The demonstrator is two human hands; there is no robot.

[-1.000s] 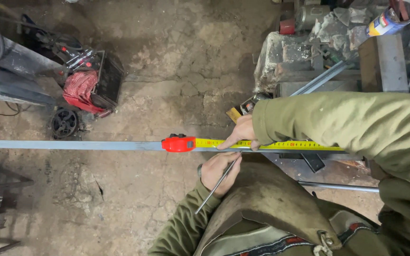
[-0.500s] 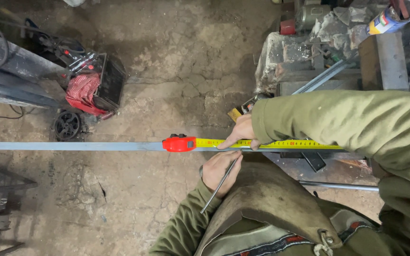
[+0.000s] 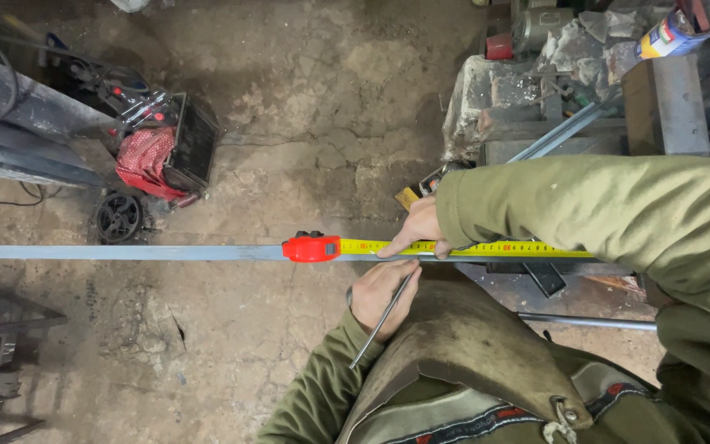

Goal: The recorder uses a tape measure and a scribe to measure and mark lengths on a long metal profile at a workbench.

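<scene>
I'm at the marking step: a yellow tape measure (image 3: 470,247) lies stretched along a long grey metal bar (image 3: 125,252), its red case (image 3: 311,247) resting on the bar about midway across the view. My right hand (image 3: 417,230) comes in from the right — fingertips pressed down on the tape, pinning it flat against the bar. My left hand (image 3: 381,294) sits just below the bar, fingers curled around a thin metal rod (image 3: 381,322) held like a pencil, its upper tip close to the tape's edge. To my mind the next move needs that tip set exactly at the chosen graduation, with the tape held from sliding.

As for containers — a spray can (image 3: 672,34) lies tilted on the cluttered bench at top right; I cannot tell what is in it. A red-and-black machine (image 3: 166,152) stands on the concrete floor (image 3: 306,99).
</scene>
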